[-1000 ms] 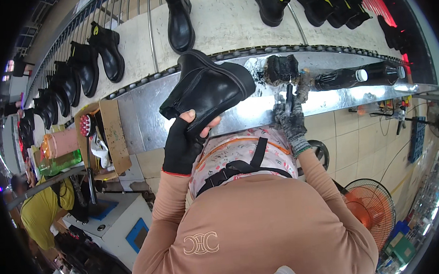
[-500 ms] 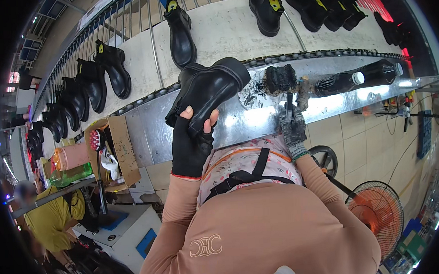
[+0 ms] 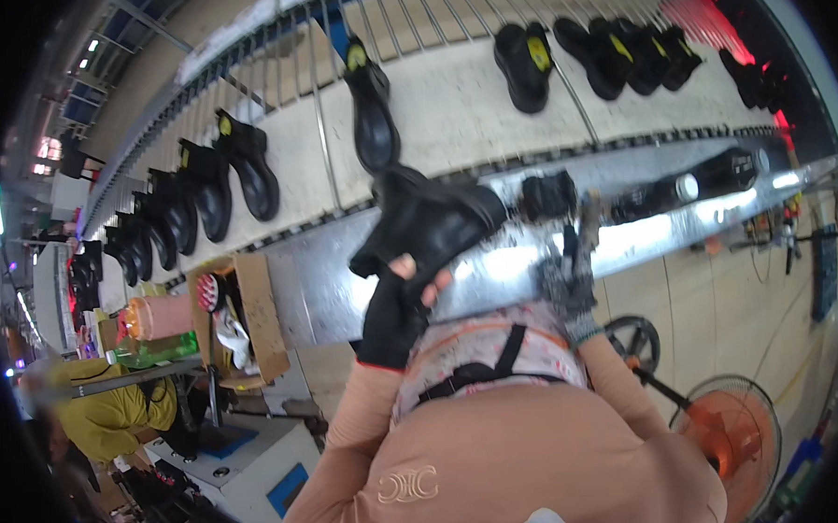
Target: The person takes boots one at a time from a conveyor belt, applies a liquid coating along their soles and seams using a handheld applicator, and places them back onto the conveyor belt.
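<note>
My left hand (image 3: pixel 398 314), in a black fingerless glove, grips a black ankle boot (image 3: pixel 427 226) by its upper. The boot is tilted over the metal ledge, its sole facing up and right. My right hand (image 3: pixel 569 278), in a stained grey knit glove, is low over the ledge to the right. Its fingers close around the short dark handle of what looks like a blackened block-shaped applicator (image 3: pixel 549 197); blur hides the details. Two dark bottles with white caps, the nearer bottle (image 3: pixel 657 198) among them, lie to the right of that hand.
Beyond the ledge (image 3: pixel 299 295), a pale conveyor (image 3: pixel 450 111) with a chain edge carries several black boots (image 3: pixel 372 114). A cardboard box (image 3: pixel 258 315) with a red brush (image 3: pixel 209 291) stands left. An orange fan (image 3: pixel 726 440) is at lower right; a person in yellow (image 3: pixel 117 420) is at left.
The whole view has shifted, so the scene sits lower and a little to the right. My left hand still holds the boot; the right hand stays by the black block.
</note>
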Demonstrator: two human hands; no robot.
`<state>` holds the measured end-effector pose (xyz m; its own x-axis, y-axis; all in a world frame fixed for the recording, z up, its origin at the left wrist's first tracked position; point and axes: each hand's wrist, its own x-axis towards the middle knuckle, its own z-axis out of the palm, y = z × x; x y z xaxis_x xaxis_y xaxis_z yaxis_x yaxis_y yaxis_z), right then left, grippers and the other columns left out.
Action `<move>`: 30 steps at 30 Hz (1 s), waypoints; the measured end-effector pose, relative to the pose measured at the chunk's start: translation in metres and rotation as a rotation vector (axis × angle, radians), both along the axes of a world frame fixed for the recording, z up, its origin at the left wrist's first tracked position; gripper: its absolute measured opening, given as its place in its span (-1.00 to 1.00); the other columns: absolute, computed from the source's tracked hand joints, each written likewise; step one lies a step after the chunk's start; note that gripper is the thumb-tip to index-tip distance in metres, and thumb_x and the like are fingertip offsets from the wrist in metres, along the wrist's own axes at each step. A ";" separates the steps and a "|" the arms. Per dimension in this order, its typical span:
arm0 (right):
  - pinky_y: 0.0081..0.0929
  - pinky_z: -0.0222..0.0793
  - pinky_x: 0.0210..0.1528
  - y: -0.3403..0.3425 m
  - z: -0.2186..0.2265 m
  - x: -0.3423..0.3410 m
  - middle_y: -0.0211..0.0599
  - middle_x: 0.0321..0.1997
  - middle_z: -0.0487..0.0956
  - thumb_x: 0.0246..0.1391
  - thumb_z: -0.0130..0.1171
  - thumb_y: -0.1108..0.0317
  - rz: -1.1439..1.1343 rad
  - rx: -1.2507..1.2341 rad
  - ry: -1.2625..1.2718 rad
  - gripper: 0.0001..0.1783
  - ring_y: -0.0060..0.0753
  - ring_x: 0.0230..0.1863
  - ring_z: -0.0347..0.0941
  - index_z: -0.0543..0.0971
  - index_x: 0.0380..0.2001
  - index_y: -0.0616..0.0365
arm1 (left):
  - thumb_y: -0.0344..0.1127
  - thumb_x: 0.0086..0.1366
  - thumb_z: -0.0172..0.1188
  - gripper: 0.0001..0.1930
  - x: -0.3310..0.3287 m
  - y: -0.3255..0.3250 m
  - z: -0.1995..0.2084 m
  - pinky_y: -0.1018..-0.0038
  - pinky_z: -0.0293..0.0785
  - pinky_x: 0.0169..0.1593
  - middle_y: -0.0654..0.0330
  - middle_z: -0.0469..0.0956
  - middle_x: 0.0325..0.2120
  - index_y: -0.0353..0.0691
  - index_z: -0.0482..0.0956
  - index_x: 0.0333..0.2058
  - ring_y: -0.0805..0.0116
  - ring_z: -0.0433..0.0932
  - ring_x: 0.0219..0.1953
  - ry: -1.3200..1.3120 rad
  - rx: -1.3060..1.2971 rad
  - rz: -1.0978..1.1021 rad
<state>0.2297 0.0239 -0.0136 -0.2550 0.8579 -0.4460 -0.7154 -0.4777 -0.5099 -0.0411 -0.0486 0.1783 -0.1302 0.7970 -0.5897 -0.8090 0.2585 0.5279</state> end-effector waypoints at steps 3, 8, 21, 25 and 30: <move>-0.55 0.22 -0.62 0.012 -0.048 0.034 -0.49 -0.65 0.29 0.27 -0.19 0.03 0.160 0.147 0.301 -0.61 -0.58 -0.73 0.17 0.40 -0.07 0.05 | -0.32 0.25 0.02 -0.63 0.000 0.018 -0.010 0.71 0.47 -0.55 -0.02 0.55 -0.32 -0.40 0.32 -0.01 0.32 0.61 -0.48 0.124 0.090 -0.147; -0.55 0.34 -0.60 0.006 -0.041 0.026 -0.44 -0.54 0.49 0.01 0.15 0.41 0.222 0.694 -1.436 -0.63 -0.60 -0.64 0.38 0.42 -0.07 0.17 | -0.24 0.23 0.10 -0.63 -0.041 0.073 -0.035 0.62 0.51 -0.59 -0.01 0.60 -0.44 -0.35 0.41 -0.06 0.36 0.59 -0.58 0.268 0.098 -0.332; -0.25 0.41 -0.19 -0.002 0.003 0.008 -0.09 -0.30 0.56 0.05 0.14 0.23 0.271 0.628 -1.547 -0.74 -0.06 -0.24 0.51 0.56 -0.22 0.12 | 0.16 0.03 0.17 -0.31 -0.038 0.316 -0.088 0.16 0.49 -0.24 -0.20 0.57 -0.39 -0.26 0.36 0.00 -0.13 0.57 -0.30 1.686 0.072 -0.331; -0.10 0.37 -0.07 0.003 0.027 0.005 0.00 -0.17 0.52 0.04 0.11 0.11 0.436 0.680 -1.644 -0.59 0.05 -0.13 0.45 0.52 -0.10 0.11 | 0.16 0.06 0.18 -0.25 -0.034 0.305 -0.074 0.20 0.41 -0.02 -0.23 0.50 -0.18 -0.28 0.29 0.09 -0.10 0.49 -0.05 1.641 0.183 -0.275; -0.11 0.36 -0.06 0.008 0.030 0.004 0.04 -0.18 0.53 0.06 0.11 0.10 0.467 0.793 -1.634 -0.57 0.04 -0.12 0.46 0.52 -0.10 0.17 | -0.11 0.08 0.31 -0.09 -0.078 0.279 -0.111 0.23 -0.04 0.34 -0.21 0.07 0.22 -0.35 -0.03 0.27 -0.09 -0.01 0.31 1.734 -0.009 0.395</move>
<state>0.2336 0.0317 0.0168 -0.2878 0.9566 -0.0454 0.7443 0.1936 -0.6391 -0.1194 0.2304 0.0675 -0.7133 0.5647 0.4151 0.6117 0.2128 0.7619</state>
